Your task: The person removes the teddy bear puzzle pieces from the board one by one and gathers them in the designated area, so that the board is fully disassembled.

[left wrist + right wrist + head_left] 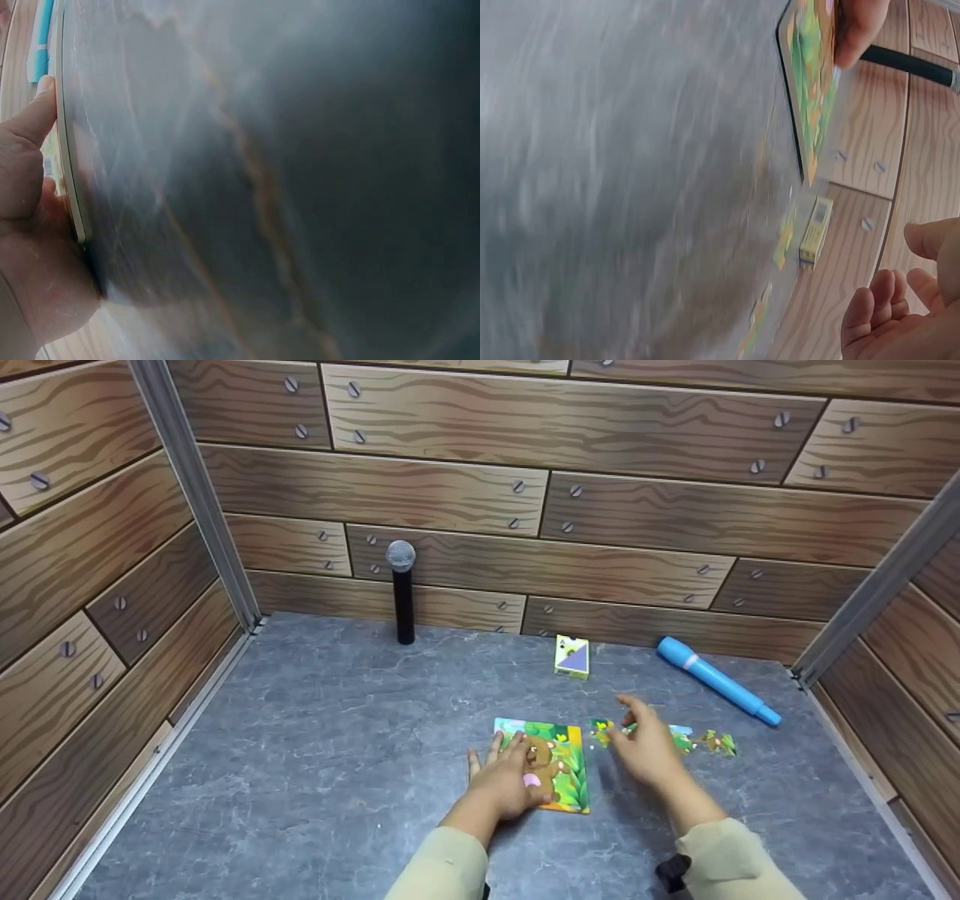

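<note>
A jigsaw puzzle board (pixel 566 769) with a brown bear on a green leafy picture lies flat on the grey surface. My left hand (pixel 499 784) rests on its left part, fingers spread, covering some of the picture; in the left wrist view the thumb (pixel 37 116) lies along the board's edge. To the right of the board my right hand (pixel 649 750) hovers over a row of loose puzzle pieces, thumb and fingers apart and holding nothing. One piece (pixel 601 733) shows left of that hand. Others, a blue-green piece (pixel 681 739) and a brown-green piece (pixel 721 743), lie right of it.
A black microphone (pixel 403 600) with a silver head stands upright near the back wall. Behind the pieces lies a card box (pixel 572 657), and a blue pen-shaped tube (pixel 718 681) rests at the back right. Wood-patterned walls (pixel 450 495) enclose the surface.
</note>
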The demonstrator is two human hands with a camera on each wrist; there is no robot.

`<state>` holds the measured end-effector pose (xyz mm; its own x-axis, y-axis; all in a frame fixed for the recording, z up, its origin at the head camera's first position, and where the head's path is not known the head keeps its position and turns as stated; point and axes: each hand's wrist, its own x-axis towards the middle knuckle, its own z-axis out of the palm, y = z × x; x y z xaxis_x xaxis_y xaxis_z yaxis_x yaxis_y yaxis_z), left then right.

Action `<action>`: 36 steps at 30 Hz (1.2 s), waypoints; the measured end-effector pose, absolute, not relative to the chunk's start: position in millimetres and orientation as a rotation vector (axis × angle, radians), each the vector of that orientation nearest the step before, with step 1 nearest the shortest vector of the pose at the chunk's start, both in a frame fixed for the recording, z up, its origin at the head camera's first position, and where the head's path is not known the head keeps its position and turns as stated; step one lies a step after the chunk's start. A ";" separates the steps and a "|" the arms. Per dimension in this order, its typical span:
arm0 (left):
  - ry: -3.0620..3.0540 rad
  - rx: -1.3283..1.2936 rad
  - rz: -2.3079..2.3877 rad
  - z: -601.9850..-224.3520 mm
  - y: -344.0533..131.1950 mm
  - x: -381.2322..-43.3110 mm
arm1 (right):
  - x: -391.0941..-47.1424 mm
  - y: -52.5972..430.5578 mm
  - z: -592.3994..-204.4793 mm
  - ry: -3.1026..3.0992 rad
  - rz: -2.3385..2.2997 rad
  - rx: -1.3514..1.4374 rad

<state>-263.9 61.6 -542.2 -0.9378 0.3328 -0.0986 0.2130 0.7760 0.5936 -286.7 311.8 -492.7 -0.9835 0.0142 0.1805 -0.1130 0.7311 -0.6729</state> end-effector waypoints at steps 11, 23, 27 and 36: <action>2.770 0.436 0.885 -537.5 60.4 -260.3 | -276.2 273.3 -515.3 -2.724 1.257 0.148; 2.780 0.443 0.876 -538.3 60.5 -261.0 | -269.4 249.8 -532.2 -2.806 1.245 0.251; 2.780 0.442 0.890 -538.4 60.1 -260.9 | -268.9 245.8 -533.5 -2.845 1.218 0.259; 2.771 0.448 0.900 -534.6 59.0 -258.9 | -268.2 240.2 -536.4 -2.884 1.207 0.247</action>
